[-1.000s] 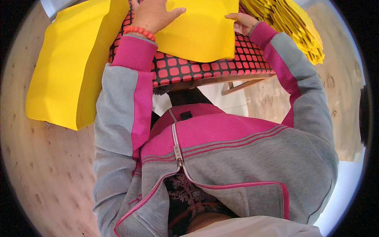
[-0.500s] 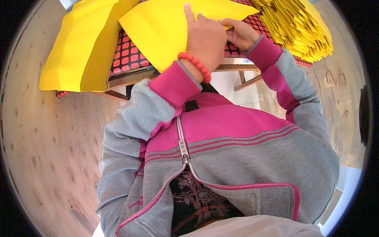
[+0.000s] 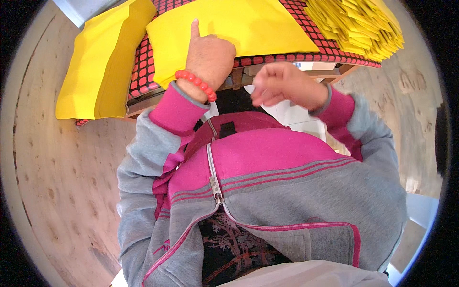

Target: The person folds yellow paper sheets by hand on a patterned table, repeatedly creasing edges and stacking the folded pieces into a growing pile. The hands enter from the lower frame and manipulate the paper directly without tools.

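A yellow cloth piece [image 3: 239, 28] lies spread over the table's near middle. On its near left part rests my left hand [image 3: 209, 57], back up, wearing a red bead bracelet. One finger is stretched away from me and the others curl under, closed at the cloth's near edge; their tips are hidden. My right hand [image 3: 289, 86] hangs in front of the table edge, apart from the cloth. Motion smears its bent fingers, and no object shows in it.
A red-and-black patterned cover [image 3: 143, 67] lies on the table. At the left, a thick yellow folded stack [image 3: 95, 67] overhangs the near edge. A fanned pile of yellow folded pieces [image 3: 356, 28] sits at the far right. A wooden frame [image 3: 344, 71] shows below.
My left hand has moved left and a little nearer me. My right hand has come off the cloth and down toward me. The cloth's right part now lies flatter, nearer the front edge.
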Demonstrator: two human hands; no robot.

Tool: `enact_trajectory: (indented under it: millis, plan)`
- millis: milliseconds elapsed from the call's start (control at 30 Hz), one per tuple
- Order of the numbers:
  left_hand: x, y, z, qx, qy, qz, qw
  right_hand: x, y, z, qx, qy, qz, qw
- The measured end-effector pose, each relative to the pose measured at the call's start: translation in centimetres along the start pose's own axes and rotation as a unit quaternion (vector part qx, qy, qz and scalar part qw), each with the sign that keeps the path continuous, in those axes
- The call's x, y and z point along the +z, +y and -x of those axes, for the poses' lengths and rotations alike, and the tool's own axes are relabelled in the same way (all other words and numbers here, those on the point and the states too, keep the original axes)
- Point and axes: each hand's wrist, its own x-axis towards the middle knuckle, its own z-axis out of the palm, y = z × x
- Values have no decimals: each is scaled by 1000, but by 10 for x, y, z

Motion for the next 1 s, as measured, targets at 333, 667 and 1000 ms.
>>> enact_trajectory:
  millis: [333,667,1000]
  plan:
    - [-1,-23,14,30,9,90,995,-51,-2,-55,-427,204,618,628]
    - [8,-96,61,-49,-4,285,957,-156,-16,-21,-328,92,538,771]
    - [40,-124,59,-275,39,638,718,-198,-19,-50,-224,131,266,928]
